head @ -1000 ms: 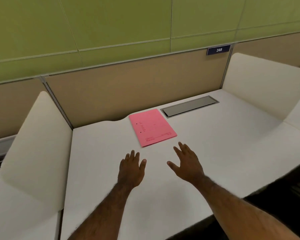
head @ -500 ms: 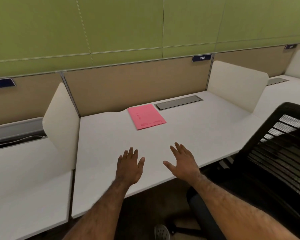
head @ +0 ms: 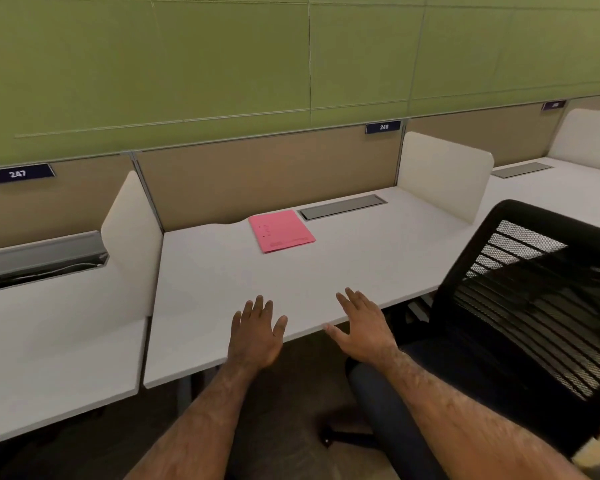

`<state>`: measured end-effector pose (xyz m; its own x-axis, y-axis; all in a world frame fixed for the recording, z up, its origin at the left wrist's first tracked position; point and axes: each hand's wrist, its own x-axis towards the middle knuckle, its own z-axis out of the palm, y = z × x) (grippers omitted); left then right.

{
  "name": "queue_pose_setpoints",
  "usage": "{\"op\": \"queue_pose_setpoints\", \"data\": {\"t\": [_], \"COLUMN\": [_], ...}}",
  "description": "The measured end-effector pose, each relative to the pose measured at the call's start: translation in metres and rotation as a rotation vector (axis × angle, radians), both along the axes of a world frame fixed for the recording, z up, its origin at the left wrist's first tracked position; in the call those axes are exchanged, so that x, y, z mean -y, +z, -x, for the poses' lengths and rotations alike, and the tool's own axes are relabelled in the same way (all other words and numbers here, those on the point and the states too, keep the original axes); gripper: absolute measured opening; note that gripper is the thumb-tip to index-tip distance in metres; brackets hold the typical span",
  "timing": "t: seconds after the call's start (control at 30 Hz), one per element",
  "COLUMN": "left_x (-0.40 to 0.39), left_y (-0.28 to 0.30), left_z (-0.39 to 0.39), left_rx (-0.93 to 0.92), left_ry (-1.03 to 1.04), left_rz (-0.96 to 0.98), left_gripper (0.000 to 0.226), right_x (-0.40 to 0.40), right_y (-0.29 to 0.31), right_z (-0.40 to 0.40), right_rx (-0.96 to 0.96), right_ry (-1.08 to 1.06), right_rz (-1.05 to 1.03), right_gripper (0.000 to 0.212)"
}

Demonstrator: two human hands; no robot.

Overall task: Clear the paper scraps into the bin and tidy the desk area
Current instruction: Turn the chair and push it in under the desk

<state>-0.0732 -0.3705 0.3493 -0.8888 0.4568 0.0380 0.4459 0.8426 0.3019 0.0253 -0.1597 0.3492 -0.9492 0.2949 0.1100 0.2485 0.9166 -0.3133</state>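
Both palms spread and holding nothing, left hand (head: 257, 336) and right hand (head: 362, 327) at the desk (head: 378, 258) edge, I'd push the chair (head: 520, 306) in squarely, leaving the pink folder (head: 280, 231) flat.

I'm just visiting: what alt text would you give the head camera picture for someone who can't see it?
Two bare hands, left hand and right hand, hover open and empty over the front edge of a white desk. A pink folder lies flat near the desk's back, beside a grey cable hatch. A black mesh chair stands at the right.
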Motion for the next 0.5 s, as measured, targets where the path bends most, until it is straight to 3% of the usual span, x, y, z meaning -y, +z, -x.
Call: {"op": "queue_pose_setpoints", "data": {"t": [0.27, 0.5], "left_x": [-0.021, -0.024], "left_y": [-0.006, -0.006], "left_z": [-0.111, -0.181], "left_rx": [-0.02, -0.016], "left_ry": [0.019, 0.045], "left_rz": [0.013, 0.078], "left_gripper": [0.061, 0.06], "right_x": [-0.017, -0.018], "right_y": [-0.005, -0.023], "right_z": [-0.102, -0.168], "right_rx": [-0.062, -0.006], "right_ry": [0.062, 0.062], "right_rz": [0.037, 0.093], "right_gripper": [0.081, 0.081]}}
